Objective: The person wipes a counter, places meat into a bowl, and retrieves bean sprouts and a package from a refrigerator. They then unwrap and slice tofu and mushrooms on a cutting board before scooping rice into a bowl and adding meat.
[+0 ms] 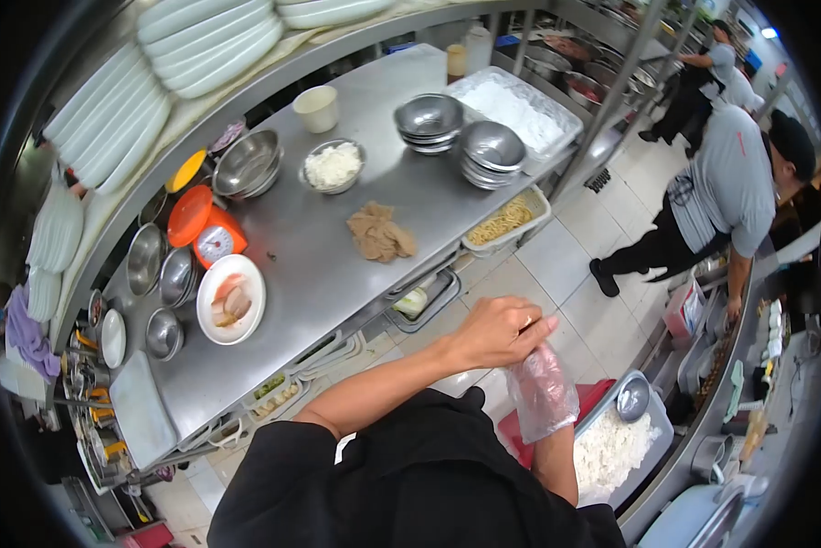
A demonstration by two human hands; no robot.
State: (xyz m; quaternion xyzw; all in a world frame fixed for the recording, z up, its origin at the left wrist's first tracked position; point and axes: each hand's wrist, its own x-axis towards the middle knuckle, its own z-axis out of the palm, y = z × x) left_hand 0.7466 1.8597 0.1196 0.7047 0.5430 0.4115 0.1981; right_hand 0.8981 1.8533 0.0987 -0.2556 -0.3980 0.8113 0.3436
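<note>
My left hand (502, 331) is bare, its fingers pinched together at the top of a clear plastic bag or glove. That clear plastic (543, 388) hangs around my right hand (545, 402), whose fingers are blurred behind it. Below and to the right, a tub of white rice (611, 457) holds a metal bowl (632, 400). On the steel table (310, 265) lie a crumpled brown cloth (380, 232), a metal bowl of rice (333, 167), a white bowl with pale pieces of food (231, 300) and an orange scale (216, 241).
Stacked metal bowls (492, 151) and a tray of white powder (520, 110) stand at the table's far end. A person in a grey shirt (725, 183) bends over the right counter. White plates (109, 119) line the upper left shelf. More people work farther back.
</note>
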